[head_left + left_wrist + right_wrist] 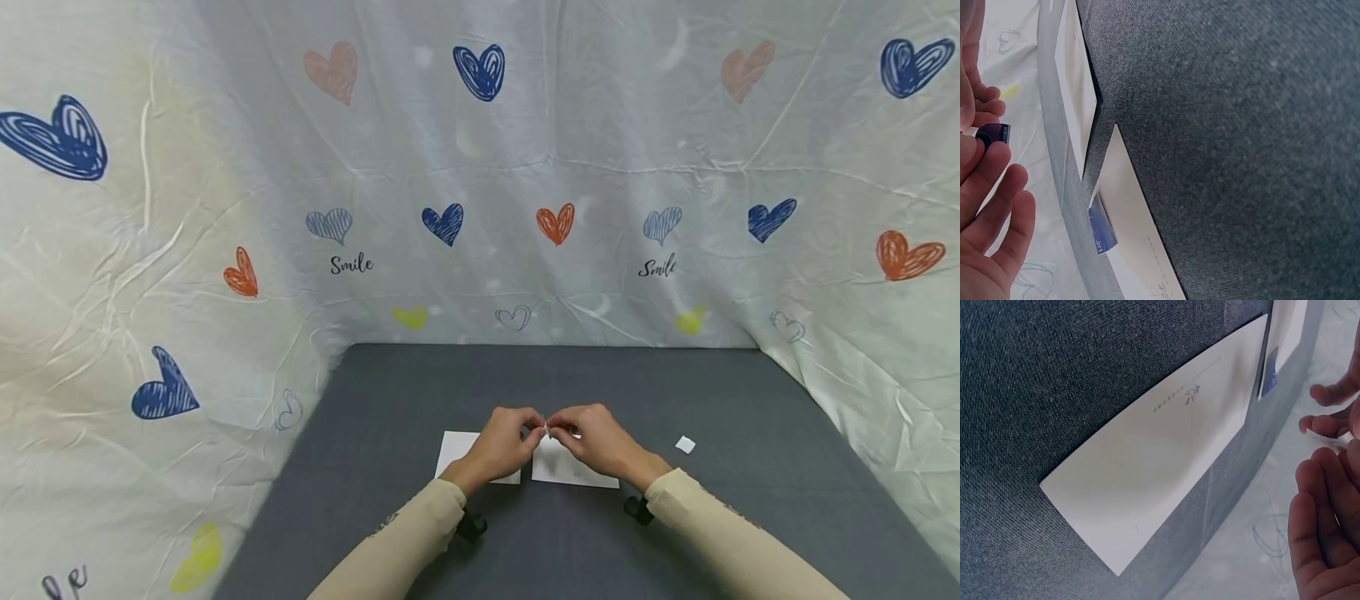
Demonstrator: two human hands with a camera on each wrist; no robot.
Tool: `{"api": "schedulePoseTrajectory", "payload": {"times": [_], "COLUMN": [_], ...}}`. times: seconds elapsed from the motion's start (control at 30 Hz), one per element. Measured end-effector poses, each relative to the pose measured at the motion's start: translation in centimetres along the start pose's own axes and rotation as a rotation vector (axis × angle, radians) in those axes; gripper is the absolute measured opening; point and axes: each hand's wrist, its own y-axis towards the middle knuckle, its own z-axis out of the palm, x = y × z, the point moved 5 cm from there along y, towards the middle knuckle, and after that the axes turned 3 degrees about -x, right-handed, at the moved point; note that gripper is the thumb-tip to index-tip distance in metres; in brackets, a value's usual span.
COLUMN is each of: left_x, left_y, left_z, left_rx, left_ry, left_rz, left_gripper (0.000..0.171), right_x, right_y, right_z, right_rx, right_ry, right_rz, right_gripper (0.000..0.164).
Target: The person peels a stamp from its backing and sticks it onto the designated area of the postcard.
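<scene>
Between the fingertips of both hands is a small dark postage stamp (1001,132); its pale, serrated back (1329,439) shows in the right wrist view. The left hand (501,442) pinches it between thumb and forefinger. Meeting it from the other side, the right hand (596,439) also has thumb and forefinger pinched at the stamp, though the exact contact is partly hidden. Beneath the right hand lies a white postcard (572,468) with faint print. A second postcard (454,448) lies under the left hand, with a blue stamp (1102,230) marked 120 at its far edge.
A small white square (686,444) lies on the dark grey tabletop (555,550), right of the hands. Behind and beside the table hangs a pale curtain (510,167) printed with hearts. A dark strapped device (472,525) sits at the left wrist, another (639,509) at the right.
</scene>
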Motion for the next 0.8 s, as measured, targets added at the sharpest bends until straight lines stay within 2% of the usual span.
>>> {"api": "schedulePoseTrajectory", "payload": {"times": [0.2, 0.53, 0.63, 0.8], "left_x": [-0.1, 0.1, 0.2, 0.2], "left_y": [-0.1, -0.1, -0.2, -0.2], "left_z": [0.0, 0.0, 0.0, -0.1], "left_rx": [0.007, 0.009, 0.005, 0.006], "left_ry": [-0.001, 0.015, 0.026, 0.031], "left_rz": [0.004, -0.036, -0.045, -0.054], "left_gripper": [0.010, 0.010, 0.011, 0.012], "right_x": [-0.2, -1.8, -2.5, -3.8], "right_y": [-0.1, -0.6, -0.8, -1.4], "right_z": [-0.1, -1.9, -2.8, -4.4], "right_rx": [-0.049, -0.094, -0.085, -0.015], "right_ry": [-0.021, -0.048, -0.051, -0.049], "right_rz": [-0.011, 0.116, 0.148, 0.220], "right_gripper": [0.010, 0.008, 0.008, 0.011]}}
